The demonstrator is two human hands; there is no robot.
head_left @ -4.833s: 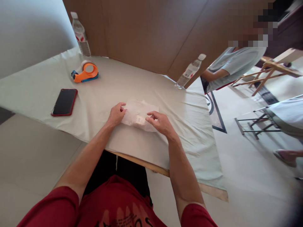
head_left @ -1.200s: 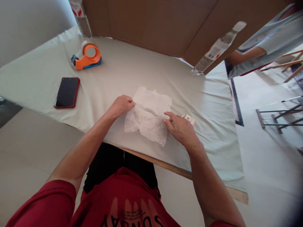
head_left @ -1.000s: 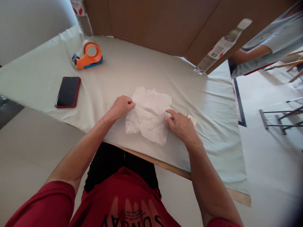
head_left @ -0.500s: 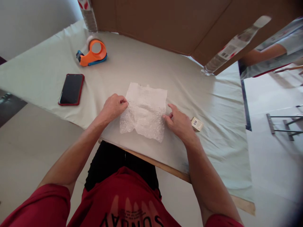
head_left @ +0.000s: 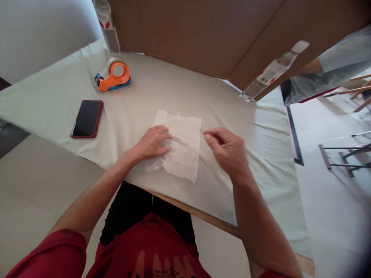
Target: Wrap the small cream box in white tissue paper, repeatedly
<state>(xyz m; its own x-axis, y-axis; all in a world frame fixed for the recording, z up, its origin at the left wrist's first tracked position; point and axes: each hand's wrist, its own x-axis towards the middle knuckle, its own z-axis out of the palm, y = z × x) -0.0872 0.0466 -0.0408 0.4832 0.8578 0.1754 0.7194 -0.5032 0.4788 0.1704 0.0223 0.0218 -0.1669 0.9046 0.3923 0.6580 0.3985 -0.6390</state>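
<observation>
A white sheet of bubble wrap [head_left: 184, 152] lies spread on the cloth-covered table, its near edge ragged. My left hand [head_left: 155, 143] rests on its left side, fingers apart and lightly bent. Just off its right edge, my right hand [head_left: 227, 150] is raised with thumb and forefinger pinched together. Whether anything is between those fingertips is too small to make out. The small box seen earlier beside my right hand is now hidden.
To the left lie a phone in a red case [head_left: 87, 119] and an orange tape dispenser [head_left: 117, 77]. Brown cardboard [head_left: 188, 34] stands at the back, with a water bottle at the left [head_left: 108, 29] and a tilted bottle [head_left: 272, 73] at the right. Another person's sleeve [head_left: 344, 54] shows beyond.
My left hand has let go of the bubble wrap's left edge and moved right to lie on it. My right hand's fingers have closed into a pinch, covering the small box.
</observation>
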